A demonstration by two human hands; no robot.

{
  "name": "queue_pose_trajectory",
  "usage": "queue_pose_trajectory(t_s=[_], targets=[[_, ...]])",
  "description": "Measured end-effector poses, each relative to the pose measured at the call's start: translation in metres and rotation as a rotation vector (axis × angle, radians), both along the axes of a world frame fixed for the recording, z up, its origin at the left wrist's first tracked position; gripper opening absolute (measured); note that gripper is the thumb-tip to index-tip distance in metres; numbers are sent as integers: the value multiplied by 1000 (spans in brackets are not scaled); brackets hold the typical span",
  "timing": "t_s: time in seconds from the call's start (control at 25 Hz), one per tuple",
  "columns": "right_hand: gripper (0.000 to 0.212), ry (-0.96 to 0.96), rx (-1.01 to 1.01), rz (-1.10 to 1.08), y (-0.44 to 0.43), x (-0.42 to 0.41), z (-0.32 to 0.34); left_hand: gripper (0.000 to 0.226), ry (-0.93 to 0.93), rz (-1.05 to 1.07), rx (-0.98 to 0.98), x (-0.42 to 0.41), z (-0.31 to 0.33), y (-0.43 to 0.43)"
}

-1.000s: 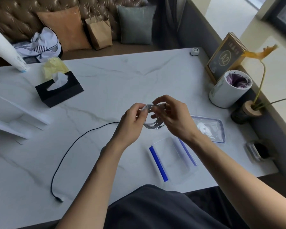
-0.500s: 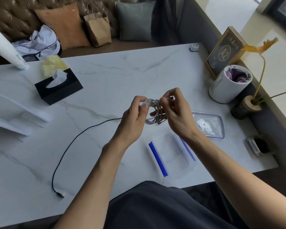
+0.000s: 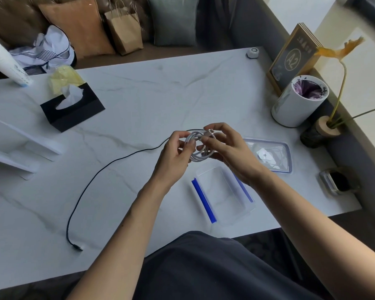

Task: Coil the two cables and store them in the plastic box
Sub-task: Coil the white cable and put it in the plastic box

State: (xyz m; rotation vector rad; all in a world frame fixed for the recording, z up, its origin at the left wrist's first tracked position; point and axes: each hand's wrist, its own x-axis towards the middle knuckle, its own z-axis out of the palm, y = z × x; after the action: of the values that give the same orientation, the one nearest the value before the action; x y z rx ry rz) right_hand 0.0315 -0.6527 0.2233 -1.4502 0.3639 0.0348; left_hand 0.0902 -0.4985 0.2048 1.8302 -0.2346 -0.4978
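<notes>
Tucking the white cable [image 3: 198,148]

Springy coil; I keep left hand [image 3: 173,152] and right hand [image 3: 227,148] pinched on its loops.

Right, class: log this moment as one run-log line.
step: coiling white cable | hands: left, right both holding coil | black cable: loose on table | plastic box: open, empty

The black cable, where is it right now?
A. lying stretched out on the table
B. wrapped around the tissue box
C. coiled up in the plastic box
A: the black cable lies loose across the white table, while both hands hold the white cable above the empty plastic box.
</notes>
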Motion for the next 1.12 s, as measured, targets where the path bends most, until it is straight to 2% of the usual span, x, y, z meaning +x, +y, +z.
queue_pose_trajectory(t_s=[0.12, 0.4, 0.56, 0.84, 1.0, 1.12], targets=[[20, 46, 17, -48, -4, -9, -13, 19, 48, -17, 79, -7, -16, -8], [31, 114, -35, -30, -20, -34, -42, 21, 98, -31, 148, -30, -43, -23], [14, 36, -126, -83, -21, -40, -49, 21, 85, -23, 156, -39, -46, -26], [15, -134, -385, 118, -14, -40, -41, 22, -101, -44, 228, -43, -37, -24], [22, -78, -304, -78, -9, -33, -38, 26, -204, -86, 192, -48, -36, -22], [21, 87, -26, -215, -8, -29, -33, 30, -246, -118, 152, -50, -35, -20]])
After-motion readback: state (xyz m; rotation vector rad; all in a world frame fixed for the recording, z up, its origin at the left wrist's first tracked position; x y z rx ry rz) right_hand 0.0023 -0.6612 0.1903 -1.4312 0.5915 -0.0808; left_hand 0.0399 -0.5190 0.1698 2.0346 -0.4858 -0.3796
